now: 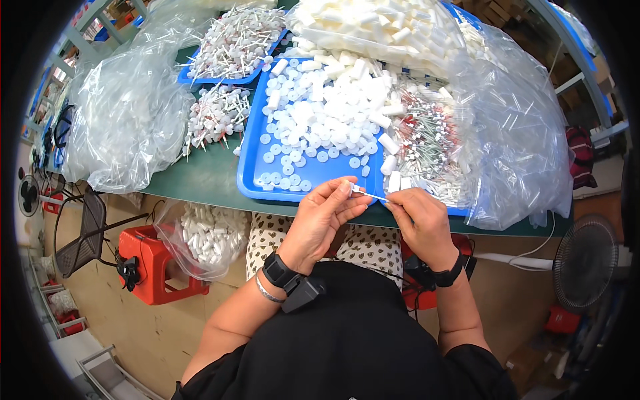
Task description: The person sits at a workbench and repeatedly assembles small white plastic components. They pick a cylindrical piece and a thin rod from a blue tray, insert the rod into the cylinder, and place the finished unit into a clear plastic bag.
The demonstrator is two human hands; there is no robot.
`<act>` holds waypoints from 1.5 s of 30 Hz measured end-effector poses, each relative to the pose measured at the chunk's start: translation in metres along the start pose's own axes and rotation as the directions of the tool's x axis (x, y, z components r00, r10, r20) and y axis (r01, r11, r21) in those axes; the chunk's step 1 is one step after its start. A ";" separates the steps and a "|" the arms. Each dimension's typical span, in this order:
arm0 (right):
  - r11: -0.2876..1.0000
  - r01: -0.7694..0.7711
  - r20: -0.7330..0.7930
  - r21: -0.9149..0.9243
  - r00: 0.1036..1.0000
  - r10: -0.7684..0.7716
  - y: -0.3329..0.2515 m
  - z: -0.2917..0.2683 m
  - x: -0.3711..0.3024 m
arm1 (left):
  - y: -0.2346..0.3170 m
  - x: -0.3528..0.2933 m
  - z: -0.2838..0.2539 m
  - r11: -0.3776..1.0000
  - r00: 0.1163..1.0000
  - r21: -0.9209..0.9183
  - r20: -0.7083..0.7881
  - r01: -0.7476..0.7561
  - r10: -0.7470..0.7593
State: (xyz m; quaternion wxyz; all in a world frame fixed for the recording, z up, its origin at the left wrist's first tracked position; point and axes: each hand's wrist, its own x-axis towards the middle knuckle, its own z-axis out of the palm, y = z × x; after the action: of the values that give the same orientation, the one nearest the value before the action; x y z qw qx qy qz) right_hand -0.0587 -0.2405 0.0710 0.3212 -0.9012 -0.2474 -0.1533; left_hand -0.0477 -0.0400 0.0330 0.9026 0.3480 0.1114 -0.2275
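White stick (373, 195), blue tray (340, 175), milky-white discs (323, 117), cream-white tubes (383, 27), pins (432, 130) in red, silver and white, dark green table (200, 179), clear bags (127, 120), bright red stool (152, 285), black shirt (353, 327), cream trousers (373, 248) patterned with dark hearts, black wristbands (448, 275), silver bracelet (267, 291), tan floor (133, 333), black chair (83, 233)

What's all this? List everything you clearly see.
table: one, green, centre
trays: several, blue, on table
discs: many, whitish, front tray
cylinders: many, white, behind and beside discs
rods: many, silvery-red, right of discs
capped rods: many, whitish, left heaps
bags: several, clear, table's ends
pieces: many, white, bagged below table
stool: at least one, red, lower left
chair: one, black, left
fans: two, dark, far sides
shirt: one, black, bottom
wristbands: two, black, wrists
left hand: one, holding white piece
right hand: one, pinching thin rod
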 end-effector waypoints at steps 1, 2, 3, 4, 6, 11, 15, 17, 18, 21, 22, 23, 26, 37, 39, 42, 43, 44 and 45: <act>1.000 0.020 -0.008 -0.009 1.000 -0.020 0.000 0.000 0.001 | 0.000 0.000 -0.001 1.000 1.000 0.008 0.012 -0.001 0.001; 0.999 0.040 -0.015 -0.019 0.999 -0.041 0.000 0.001 0.002 | -0.001 0.000 -0.003 1.000 1.000 0.016 0.024 -0.002 0.002; 0.991 -0.073 0.037 0.112 0.997 0.069 -0.002 0.002 0.002 | -0.002 0.000 -0.003 1.000 0.999 0.025 0.037 -0.003 0.002; 0.954 -0.191 0.104 0.233 0.980 0.170 -0.005 0.004 0.001 | -0.003 0.000 -0.003 0.998 0.998 0.055 0.067 0.009 -0.012; 0.726 -0.470 0.305 0.502 0.882 0.360 -0.006 0.005 0.001 | -0.007 -0.002 0.000 0.993 0.991 0.115 0.127 0.031 -0.046; 0.135 -0.729 0.642 0.671 0.663 0.385 0.000 0.009 0.005 | -0.001 -0.004 -0.002 0.959 0.987 0.279 0.137 0.046 -0.087; 0.423 -0.645 0.510 0.636 0.763 0.396 -0.014 0.020 0.005 | 0.013 -0.006 -0.010 0.894 0.994 0.437 0.082 -0.102 0.073; 0.810 -0.448 0.235 0.379 0.893 0.383 0.000 0.013 0.010 | 0.033 -0.001 -0.027 0.856 0.972 0.472 0.004 -0.211 0.237; 0.924 -0.336 0.107 0.182 0.941 0.321 0.012 0.007 0.012 | 0.051 0.004 -0.037 0.836 0.933 0.460 -0.043 -0.300 0.358; 0.911 -0.141 -0.031 -0.388 0.990 0.140 0.051 -0.014 0.009 | 0.118 0.017 -0.079 0.629 0.732 0.607 -0.111 -0.486 0.672; 0.882 -0.126 -0.006 -0.454 0.990 0.138 0.060 -0.019 0.007 | 0.136 0.025 -0.098 0.533 0.657 0.682 -0.102 -0.500 0.747; 0.849 -0.110 0.019 -0.517 0.990 0.140 0.068 -0.020 0.005 | 0.149 0.029 -0.109 0.390 0.558 0.830 -0.119 -0.397 0.821; 0.826 -0.044 0.096 -0.561 0.988 0.118 0.079 -0.012 0.007 | 0.153 0.033 -0.117 -0.154 0.364 0.970 0.214 -0.188 0.907; 0.807 0.127 0.241 -0.577 0.970 0.019 0.083 -0.019 0.010 | 0.062 0.024 -0.049 -0.367 0.885 0.879 0.404 -0.305 0.232; 0.835 0.083 0.210 -0.545 0.977 0.040 0.082 -0.023 0.009 | 0.069 0.030 -0.053 -0.362 0.901 0.873 0.403 -0.326 0.159; 0.955 -0.049 -0.004 -0.294 0.999 0.050 0.076 -0.028 0.006 | 0.071 0.036 -0.053 -0.337 0.906 0.876 0.404 -0.345 0.123; 0.973 -0.125 -0.041 -0.194 0.992 0.119 0.074 -0.030 0.005 | 0.073 0.032 -0.047 -0.316 0.906 0.887 0.397 -0.336 0.150; 0.976 -0.197 -0.070 -0.089 0.979 0.192 0.071 -0.030 0.004 | 0.072 0.031 -0.042 -0.295 0.904 0.898 0.388 -0.328 0.177; 0.964 -0.266 -0.092 0.014 0.959 0.266 0.068 -0.031 0.002 | 0.068 0.031 -0.039 -0.136 0.904 0.932 0.359 -0.335 0.233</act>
State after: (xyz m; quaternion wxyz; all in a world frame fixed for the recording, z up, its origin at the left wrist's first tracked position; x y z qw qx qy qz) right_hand -0.0239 -0.3057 0.0612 0.3507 -0.9179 -0.1088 -0.1506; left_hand 0.0112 0.0209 0.0325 0.3945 0.8960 -0.1984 -0.0467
